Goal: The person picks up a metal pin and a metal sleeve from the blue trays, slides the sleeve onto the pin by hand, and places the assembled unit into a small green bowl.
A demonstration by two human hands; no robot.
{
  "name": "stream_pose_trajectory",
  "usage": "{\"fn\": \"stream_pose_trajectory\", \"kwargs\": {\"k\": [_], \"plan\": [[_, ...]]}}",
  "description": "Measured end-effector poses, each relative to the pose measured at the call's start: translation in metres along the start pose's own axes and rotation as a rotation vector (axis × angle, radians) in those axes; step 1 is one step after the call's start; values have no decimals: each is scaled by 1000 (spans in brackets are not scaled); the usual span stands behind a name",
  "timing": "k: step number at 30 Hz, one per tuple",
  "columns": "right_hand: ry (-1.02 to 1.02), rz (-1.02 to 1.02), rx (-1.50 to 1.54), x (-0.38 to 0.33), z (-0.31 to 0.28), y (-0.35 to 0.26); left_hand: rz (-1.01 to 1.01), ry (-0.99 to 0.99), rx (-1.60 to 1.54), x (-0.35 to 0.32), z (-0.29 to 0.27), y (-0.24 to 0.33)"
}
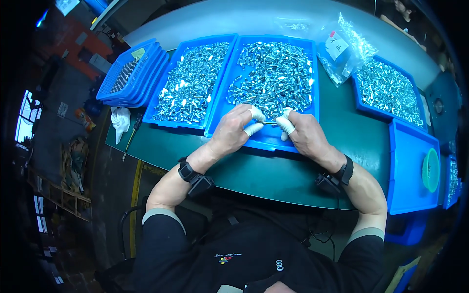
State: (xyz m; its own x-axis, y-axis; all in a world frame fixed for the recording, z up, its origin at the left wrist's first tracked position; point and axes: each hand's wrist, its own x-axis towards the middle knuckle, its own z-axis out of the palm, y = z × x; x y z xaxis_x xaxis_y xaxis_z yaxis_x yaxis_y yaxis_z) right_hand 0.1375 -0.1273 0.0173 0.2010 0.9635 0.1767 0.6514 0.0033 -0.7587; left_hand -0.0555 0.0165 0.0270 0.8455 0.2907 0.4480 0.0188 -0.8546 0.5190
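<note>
White finger cots cover the fingertips of both my hands. Between them, over the near end of the middle blue tray (265,141), is a small, slim, shiny metal part (269,122). My left hand (233,128) pinches its left end between thumb and fingers. At its right end, the closed fingers of my right hand (309,135) grip it too. Just beyond my fingers, a heap of small metal parts (273,73) fills most of this tray. A bare blue patch shows at its left and near side. The part's exact shape is too small to tell.
Left stands another blue tray of metal parts (193,80), then stacked blue baskets (128,75) and a white cloth (120,121). A plastic bag (337,51) and a third filled tray (389,90) lie right. A green bowl (430,171) sits in a blue tray (408,168) nearer me.
</note>
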Motion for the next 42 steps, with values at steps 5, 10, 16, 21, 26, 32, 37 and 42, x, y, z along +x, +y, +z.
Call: {"fn": "stream_pose_trajectory", "kwargs": {"k": [5,10,16,21,26,32,37,42], "plan": [[70,56,165,1,-1,-2,1,114,259,7,-52,-40],[56,28,158,-1,-4,1,-293,81,554,23,-102,-101],[14,27,207,1,1,-1,19,-27,657,18,-93,-147],[34,9,208,-2,0,4,-165,-248,735,7,-106,-145],[40,-4,198,1,2,5,-148,-256,777,-34,-136,-145],[17,37,160,-3,-9,-5,-114,-189,821,-67,-153,-147],[85,0,259,0,-1,6,-71,52,698,-51,-121,-112],[114,61,271,-1,-1,3,99,-142,392,-9,-41,-24]]}}
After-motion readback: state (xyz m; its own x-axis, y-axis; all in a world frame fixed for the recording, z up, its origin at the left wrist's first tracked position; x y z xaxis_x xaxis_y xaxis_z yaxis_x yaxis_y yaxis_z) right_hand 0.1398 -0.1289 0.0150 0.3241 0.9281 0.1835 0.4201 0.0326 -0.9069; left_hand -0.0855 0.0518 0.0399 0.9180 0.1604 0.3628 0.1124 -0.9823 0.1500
